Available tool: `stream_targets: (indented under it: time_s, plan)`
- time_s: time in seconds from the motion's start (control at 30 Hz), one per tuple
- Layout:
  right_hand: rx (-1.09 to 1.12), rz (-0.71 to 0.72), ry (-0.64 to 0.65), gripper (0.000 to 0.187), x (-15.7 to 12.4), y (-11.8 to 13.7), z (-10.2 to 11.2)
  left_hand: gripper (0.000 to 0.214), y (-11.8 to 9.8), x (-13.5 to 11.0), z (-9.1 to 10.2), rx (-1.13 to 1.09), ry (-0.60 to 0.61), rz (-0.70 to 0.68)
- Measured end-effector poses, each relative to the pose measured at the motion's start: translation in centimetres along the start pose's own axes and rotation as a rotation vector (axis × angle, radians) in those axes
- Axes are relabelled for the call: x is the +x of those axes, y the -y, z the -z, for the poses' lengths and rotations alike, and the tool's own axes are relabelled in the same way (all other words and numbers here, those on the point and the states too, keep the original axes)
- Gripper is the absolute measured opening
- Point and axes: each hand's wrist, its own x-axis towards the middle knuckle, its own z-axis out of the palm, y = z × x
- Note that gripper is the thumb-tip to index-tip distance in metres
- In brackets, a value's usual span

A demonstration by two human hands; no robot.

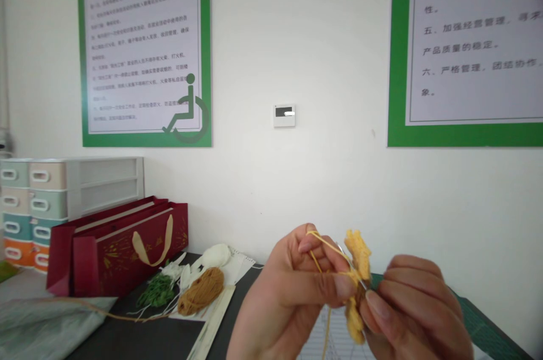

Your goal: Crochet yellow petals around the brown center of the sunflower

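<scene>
My left hand (292,292) is raised in front of me, with a strand of yellow yarn (314,247) looped over its fingers. Between the hands stands a yellow crocheted piece (358,252), lumpy and petal-edged. My right hand (413,309) grips the piece's lower part, its fingers curled around it. A thin metal crochet hook (350,261) passes through the stitches near my left fingertips. Its handle end is hidden behind my hands. A loose yarn end hangs below them.
On the dark table (136,337) lie a brown yarn ball (201,291), white yarn (216,256) and green crochet work (156,292). A red gift bag (127,247) and a plastic drawer unit (34,207) stand to the left. A green cutting mat (487,334) lies at the right.
</scene>
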Motion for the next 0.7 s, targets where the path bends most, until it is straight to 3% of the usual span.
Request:
stream_targets:
  time_s: [0.1, 0.33, 0.53, 0.7]
  plan:
    - [0.161, 0.052, -0.055, 0.022, 0.4, 0.1, -0.8, 0.043, 0.0, 0.2, 0.2, -0.039, 0.043, 0.044]
    - [0.469, -0.256, -0.212, 0.001, 1.7, 1.7, -2.4, 0.028, -0.6, -0.1, 0.5, 0.041, 0.098, -0.021]
    - [0.517, -0.378, -0.035, 0.010, 1.2, 1.8, -1.0, 0.042, -1.0, -0.1, 0.7, 0.081, 0.111, 0.005]
    - [0.494, -0.372, -0.039, 0.009, 1.4, 2.1, -1.1, 0.053, -1.1, 0.0, 0.8, 0.093, 0.120, 0.016]
